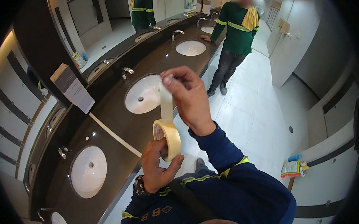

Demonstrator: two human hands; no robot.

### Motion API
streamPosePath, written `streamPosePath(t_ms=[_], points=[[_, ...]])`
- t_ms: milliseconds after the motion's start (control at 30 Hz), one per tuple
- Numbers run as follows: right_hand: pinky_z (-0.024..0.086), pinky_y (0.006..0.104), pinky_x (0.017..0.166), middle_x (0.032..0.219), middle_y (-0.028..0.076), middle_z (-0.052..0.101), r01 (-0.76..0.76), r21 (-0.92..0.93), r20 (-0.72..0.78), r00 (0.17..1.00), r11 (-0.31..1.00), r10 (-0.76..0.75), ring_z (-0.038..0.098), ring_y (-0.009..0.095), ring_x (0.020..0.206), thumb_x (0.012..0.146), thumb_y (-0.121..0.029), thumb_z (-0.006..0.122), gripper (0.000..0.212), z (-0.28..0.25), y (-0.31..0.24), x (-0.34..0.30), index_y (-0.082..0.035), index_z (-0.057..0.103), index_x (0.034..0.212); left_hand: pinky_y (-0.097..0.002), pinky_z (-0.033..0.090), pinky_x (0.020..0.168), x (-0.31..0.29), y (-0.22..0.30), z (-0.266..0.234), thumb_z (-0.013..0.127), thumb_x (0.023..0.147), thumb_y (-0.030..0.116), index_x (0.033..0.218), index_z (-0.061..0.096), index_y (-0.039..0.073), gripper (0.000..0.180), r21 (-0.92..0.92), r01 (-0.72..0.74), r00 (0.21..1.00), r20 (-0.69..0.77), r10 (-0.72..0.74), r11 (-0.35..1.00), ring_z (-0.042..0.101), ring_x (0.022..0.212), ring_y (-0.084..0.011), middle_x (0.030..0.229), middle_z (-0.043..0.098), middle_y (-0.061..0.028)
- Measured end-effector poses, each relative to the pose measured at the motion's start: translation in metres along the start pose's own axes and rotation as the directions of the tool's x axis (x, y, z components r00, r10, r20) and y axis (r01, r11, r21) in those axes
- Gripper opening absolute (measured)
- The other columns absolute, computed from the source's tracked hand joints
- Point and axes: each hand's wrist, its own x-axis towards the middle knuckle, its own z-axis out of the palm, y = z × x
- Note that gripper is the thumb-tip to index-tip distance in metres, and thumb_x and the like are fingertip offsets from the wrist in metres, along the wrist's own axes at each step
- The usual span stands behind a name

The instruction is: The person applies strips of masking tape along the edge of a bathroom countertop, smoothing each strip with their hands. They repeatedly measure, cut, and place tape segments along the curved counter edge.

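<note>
- Currently, left hand [158, 167] grips a roll of yellowish tape [173, 141]: fingers curled into the core, thumb outside, by the lower rim.
- Right hand [192, 102]: thumb and index finger pinched together on the tape's free end.
- Unwound length [167, 107] runs up from the roll to the right fingertips; looks straight.
- Roll is held in the air, seen against the front edge of the dark counter [119, 123]; height relative to the surface cannot be told.
- Counter's front edge runs from lower left to upper right, bent by the lens.
- Pale strip [115, 134] crosses the surface from back edge to front edge, its front end near the left hand.
- One white sink [148, 90] lies on the far side of that strip, partly covered in view by the right hand and tape; another sink [96, 176] lies on the near side.
- Grey-and-white box [73, 89] stands toward the back edge, at the strip's back end.
- Co-worker [237, 36] in a green top stands at the front edge, well beyond the right hand, one palm on the surface.
- White tiled floor [247, 111] gives open room rightward, from the front edge toward the light panels.
</note>
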Motion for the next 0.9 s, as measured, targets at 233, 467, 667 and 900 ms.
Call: streamPosePath(t_ms=[233, 467, 667, 900], points=[[0.059, 0.0327, 0.085, 0.109, 0.01, 0.068, 0.281, 0.241, -0.235, 0.946, 0.929, -0.225, 0.068, 0.019, 0.089, 0.104, -0.01, 0.065, 0.014, -0.146, -0.026, 0.117, -0.002, 0.065, 0.115, -0.034, 0.057, 0.09, 0.061, -0.005, 0.088, 0.081, 0.088, 0.016, 0.132, 0.061, -0.007, 0.053, 0.048, 0.104, 0.993, 0.046, -0.106, 0.993, 0.074, 0.098, -0.0209, 0.105, 0.074, -0.0162], [0.057, 0.0306, 0.085, 0.106, 0.005, 0.066, 0.109, 0.138, -0.374, 0.926, 0.984, -0.05, 0.067, 0.017, 0.093, 0.103, -0.017, 0.069, 0.023, -0.351, -0.025, 0.176, -0.004, 0.061, 0.121, -0.0348, 0.057, 0.089, 0.081, -0.014, 0.117, 0.085, 0.08, 0.014, 0.118, 0.071, -0.005, 0.044, 0.013, 0.294, 0.944, 0.149, -0.293, 0.956, 0.075, 0.097, -0.0233, 0.103, 0.075, -0.0165], [0.055, 0.0314, 0.086, 0.104, 0.006, 0.066, 0.002, 0.339, -0.419, 0.896, 0.941, 0.149, 0.065, 0.018, 0.092, 0.104, -0.02, 0.069, 0.026, -0.395, 0.056, 0.15, -0.002, 0.063, 0.122, -0.0356, 0.055, 0.079, 0.084, -0.005, 0.125, 0.086, 0.076, 0.019, 0.112, 0.074, -0.003, 0.044, 0.153, 0.327, 0.934, 0.101, -0.344, 0.933, 0.072, 0.085, -0.0268, 0.095, 0.075, -0.016], [0.056, 0.0329, 0.086, 0.101, 0.007, 0.066, 0.017, 0.315, -0.408, 0.905, 0.949, 0.12, 0.066, 0.019, 0.09, 0.105, -0.019, 0.065, 0.024, -0.397, 0.052, 0.147, -0.001, 0.064, 0.12, -0.039, 0.047, 0.071, 0.086, 0.002, 0.12, 0.088, 0.075, 0.024, 0.111, 0.075, -0.002, 0.046, 0.224, 0.236, 0.962, 0.082, -0.26, 0.946, 0.064, 0.07, -0.0293, 0.078, 0.069, -0.013]])
